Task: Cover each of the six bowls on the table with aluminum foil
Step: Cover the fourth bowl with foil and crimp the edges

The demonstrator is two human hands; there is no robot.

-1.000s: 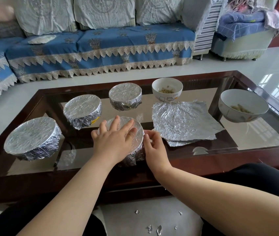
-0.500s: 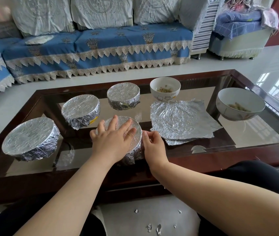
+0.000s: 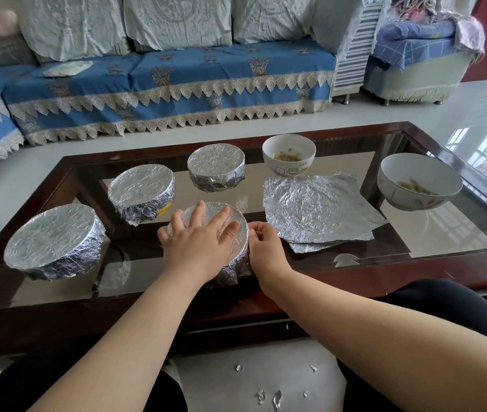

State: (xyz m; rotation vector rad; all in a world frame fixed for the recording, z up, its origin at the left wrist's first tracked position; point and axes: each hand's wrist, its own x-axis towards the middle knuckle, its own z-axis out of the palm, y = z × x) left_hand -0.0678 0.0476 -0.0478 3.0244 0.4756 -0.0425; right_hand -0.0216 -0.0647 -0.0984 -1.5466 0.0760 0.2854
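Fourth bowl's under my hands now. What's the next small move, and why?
Probably finish crimping: the left hand presses flat on the front bowl while the right hand pinches foil at its side. Then take a foil sheet.

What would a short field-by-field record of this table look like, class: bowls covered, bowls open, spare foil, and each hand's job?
Covered bowls: four, counting the near bowl under the hands
Open bowls: two, the small bowl with cartoon print and the large bowl at right, both holding some food
Spare foil: foil sheets lying flat between the open bowls
Left hand: fingers flat, pressing the near bowl's foil top
Right hand: pinches foil at that bowl's right rim
Surface: glass table
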